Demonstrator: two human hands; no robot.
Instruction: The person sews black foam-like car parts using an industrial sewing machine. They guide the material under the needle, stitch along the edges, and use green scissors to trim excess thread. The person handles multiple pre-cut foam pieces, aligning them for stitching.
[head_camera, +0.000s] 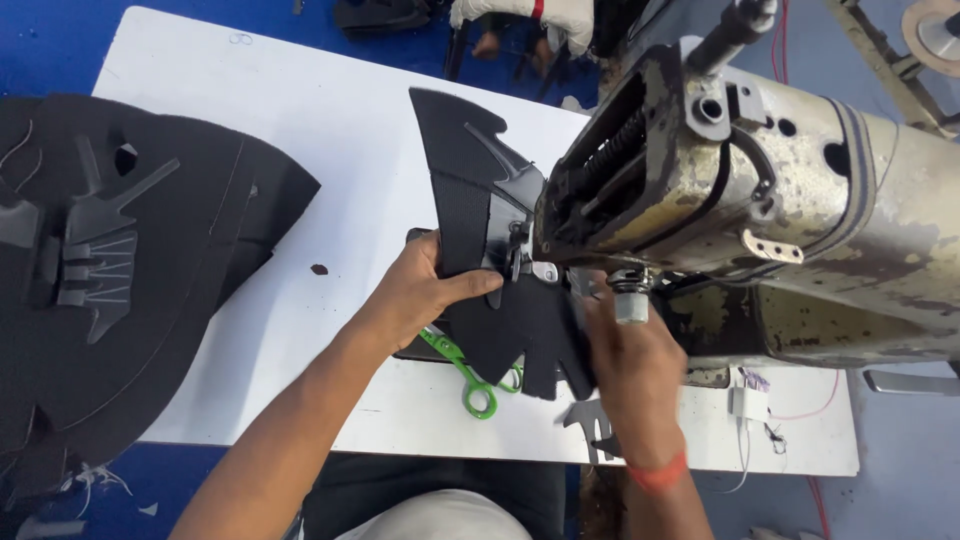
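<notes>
Both forearms reach forward and slightly inward from the bottom edge. The left hand lies palm down, thumb stretched out to the right and pressing flat, fingers tucked out of sight. The right hand points away, back upward, an orange band at its wrist; its fingers seem curled, though they are hidden.

bare white table between fabric stack and sewing machine, green scissors near front edge
</notes>
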